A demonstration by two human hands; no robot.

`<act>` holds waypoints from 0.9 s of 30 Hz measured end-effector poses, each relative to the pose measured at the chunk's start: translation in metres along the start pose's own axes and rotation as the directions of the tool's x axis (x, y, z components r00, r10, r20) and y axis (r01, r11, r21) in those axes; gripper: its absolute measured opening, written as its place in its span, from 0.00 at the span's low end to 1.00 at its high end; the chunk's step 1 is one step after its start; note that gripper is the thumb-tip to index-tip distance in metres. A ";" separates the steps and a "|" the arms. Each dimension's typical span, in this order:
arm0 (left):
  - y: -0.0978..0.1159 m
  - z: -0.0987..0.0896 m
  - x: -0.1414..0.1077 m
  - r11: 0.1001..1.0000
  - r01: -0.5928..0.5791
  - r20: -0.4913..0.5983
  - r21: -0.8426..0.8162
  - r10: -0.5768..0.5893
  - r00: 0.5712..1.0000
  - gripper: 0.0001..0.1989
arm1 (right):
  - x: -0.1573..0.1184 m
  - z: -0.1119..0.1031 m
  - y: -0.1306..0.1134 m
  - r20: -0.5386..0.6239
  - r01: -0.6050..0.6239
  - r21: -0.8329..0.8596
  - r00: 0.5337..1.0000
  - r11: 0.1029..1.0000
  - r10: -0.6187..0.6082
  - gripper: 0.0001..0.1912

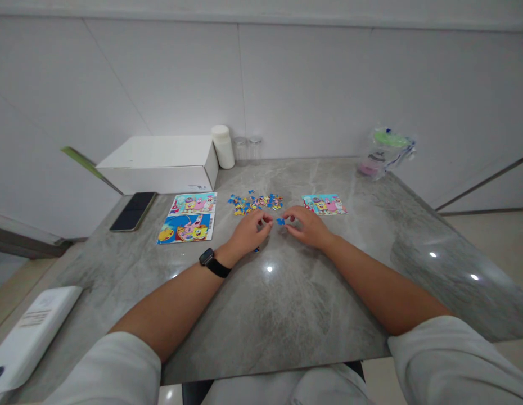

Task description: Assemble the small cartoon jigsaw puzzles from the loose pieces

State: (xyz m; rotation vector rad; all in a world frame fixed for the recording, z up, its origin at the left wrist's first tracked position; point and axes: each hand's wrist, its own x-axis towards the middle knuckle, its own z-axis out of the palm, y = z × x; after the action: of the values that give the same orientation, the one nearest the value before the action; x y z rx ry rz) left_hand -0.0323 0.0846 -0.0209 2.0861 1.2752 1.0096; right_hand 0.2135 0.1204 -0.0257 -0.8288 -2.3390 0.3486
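Near the middle of the grey table, my right hand [307,226] pinches a small blue jigsaw piece [280,221] between thumb and fingertips. Just to its left, my left hand [249,232] is closed, with thumb and forefinger nearly together; whatever they may hold is too small to make out. Beyond the left hand lies a loose heap of jigsaw pieces [261,202], blue, yellow and pink. A dark little piece [257,249] lies beside the left palm, partly hidden. Past the right hand is a cartoon jigsaw picture [329,204], its near left corner close to the fingers.
On the left lie a cartoon picture sheet [188,219] and a phone [134,212]. Behind them stands a white box [160,160], with a white bottle [223,147] and two clear jars [248,151]. A plastic bag [386,153] sits back right; a white device [36,332] lies front left.
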 end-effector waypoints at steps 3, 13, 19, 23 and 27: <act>0.000 -0.001 -0.002 0.980 -0.145 0.073 0.138 0.136 0.988 0.09 | 0.001 0.002 0.009 0.078 -0.039 -0.020 0.996 0.999 0.041 0.08; 0.000 0.005 -0.008 0.919 -0.201 0.186 0.338 0.144 0.972 0.15 | 0.002 0.005 0.014 0.133 -0.042 -0.025 0.990 0.999 0.045 0.04; -0.003 0.006 -0.008 0.923 -0.192 0.197 0.334 0.131 0.972 0.15 | 0.002 0.006 0.014 0.128 -0.040 -0.046 0.991 0.998 0.045 0.05; -0.003 0.006 -0.009 0.918 -0.199 0.204 0.344 0.134 0.970 0.16 | 0.002 0.006 0.015 0.127 -0.034 -0.039 0.991 0.999 0.038 0.05; -0.005 0.006 -0.009 0.914 -0.208 0.208 0.348 0.141 0.968 0.16 | 0.002 0.008 0.016 0.123 -0.056 -0.004 0.991 0.998 0.056 0.06</act>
State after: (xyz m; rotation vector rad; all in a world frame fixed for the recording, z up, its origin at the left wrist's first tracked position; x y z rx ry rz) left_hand -0.0325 0.0788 -0.0309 2.5514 1.2786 0.6672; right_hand 0.2152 0.1335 -0.0376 -0.8981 -2.4330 0.4346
